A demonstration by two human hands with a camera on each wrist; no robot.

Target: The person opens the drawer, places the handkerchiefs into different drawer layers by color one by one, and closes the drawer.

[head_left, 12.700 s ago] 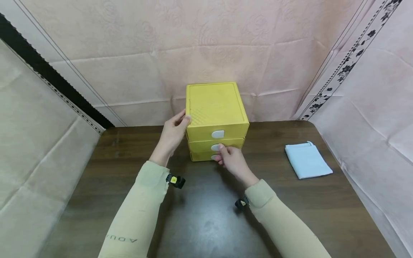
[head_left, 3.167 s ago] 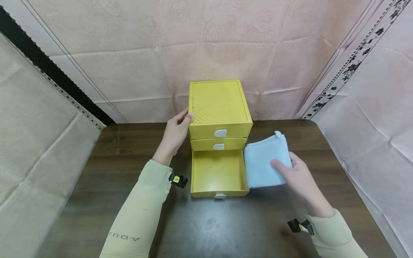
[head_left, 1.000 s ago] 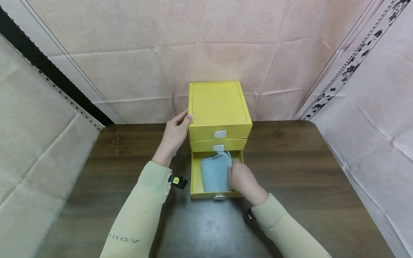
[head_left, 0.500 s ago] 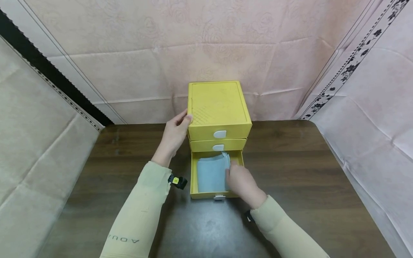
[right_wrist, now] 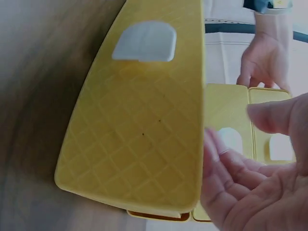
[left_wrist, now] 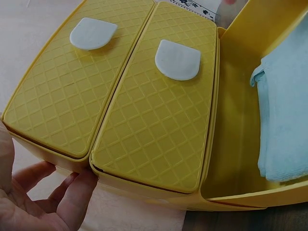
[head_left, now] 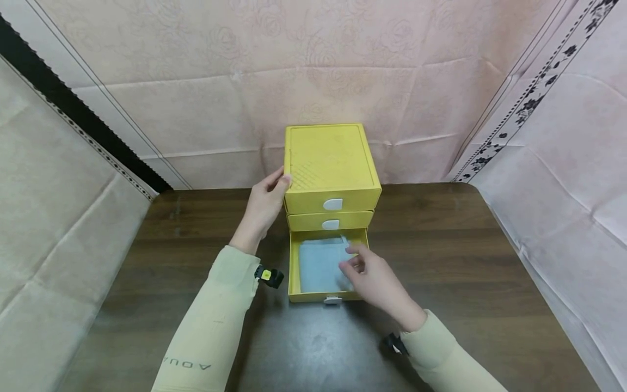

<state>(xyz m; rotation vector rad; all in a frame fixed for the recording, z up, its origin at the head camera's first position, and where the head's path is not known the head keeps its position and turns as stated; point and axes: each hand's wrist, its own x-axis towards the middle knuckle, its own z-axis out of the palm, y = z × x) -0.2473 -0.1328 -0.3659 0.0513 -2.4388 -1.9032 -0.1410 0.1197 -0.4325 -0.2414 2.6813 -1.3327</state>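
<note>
A yellow drawer box (head_left: 330,158) with white tabs stands at the back of the table. My left hand (head_left: 262,209) holds its left side by the top front corner, the thumb at the upper edge and the fingertips (left_wrist: 79,190) on the side wall. The bottom drawer (head_left: 313,297) is pulled out, while the two above are closed. Folded inside it lies a light blue cloth (head_left: 320,267), its loop toward the back. My right hand (head_left: 374,277) is over the drawer's right side with loosely bent fingers, thumb and fingers apart, gripping nothing.
The dark wooden table (head_left: 206,326) stretches out on both sides and in front of the box. A pale patterned cloth backdrop (head_left: 313,71) hangs directly behind it, with more fabric at left and right.
My right hand carried the cloth from the table's right side into the pulled-out drawer. Over the last half second it let go and drew slightly right. The left hand stayed on the box.
</note>
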